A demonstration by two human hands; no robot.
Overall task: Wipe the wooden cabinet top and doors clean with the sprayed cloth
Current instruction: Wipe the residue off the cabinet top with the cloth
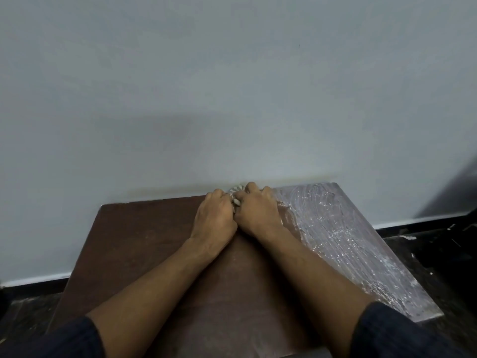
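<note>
The dark brown wooden cabinet top (144,241) fills the lower middle of the head view, its far edge against the wall. Both my hands sit side by side at that far edge. My left hand (213,218) and my right hand (258,211) each have their fingers curled round a bunched pale cloth (236,193), of which only a small striped part shows between and above the knuckles. The right strip of the top (340,233) is covered with whitish foamy streaks. The cabinet doors are out of sight.
A plain pale grey wall (232,86) rises straight behind the cabinet. A dark floor (426,251) with white specks lies to the right, with a dark skirting band (413,220) along the wall. A dark shape stands at the far right edge.
</note>
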